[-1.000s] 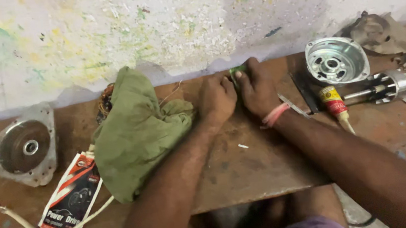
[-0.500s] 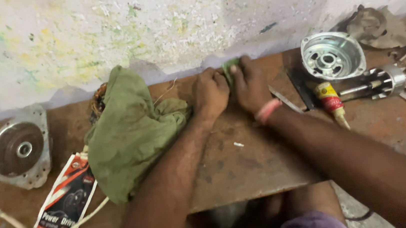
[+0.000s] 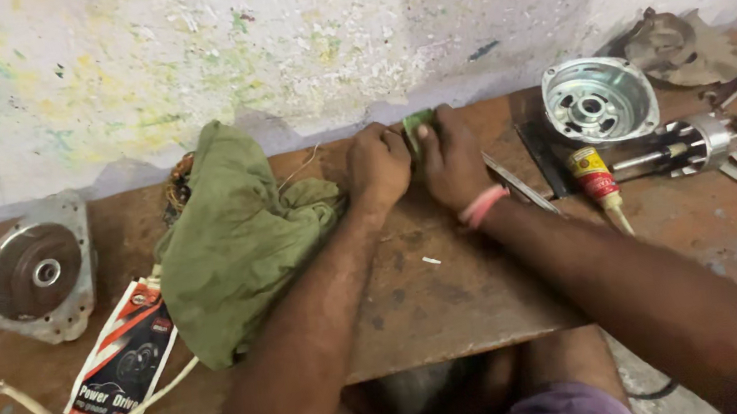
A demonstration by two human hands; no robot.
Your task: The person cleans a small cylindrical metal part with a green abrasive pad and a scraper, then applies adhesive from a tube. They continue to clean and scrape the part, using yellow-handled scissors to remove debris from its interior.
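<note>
Both hands, left (image 3: pixel 380 167) and right (image 3: pixel 452 158), fingers closed on small green piece (image 3: pixel 417 123): looks light, thin, probably bendy; pinch its edges.

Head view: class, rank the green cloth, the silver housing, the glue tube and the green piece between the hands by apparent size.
1. green cloth
2. silver housing
3. glue tube
4. green piece, mostly hidden by the hands, so unsure

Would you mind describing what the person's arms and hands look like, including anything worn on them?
Both forearms are bare, with no sleeves in view and no gloves on either hand. The right hand has a pink band around its wrist. The left hand and its wrist carry nothing: no band, watch or ring that I can make out.
</note>
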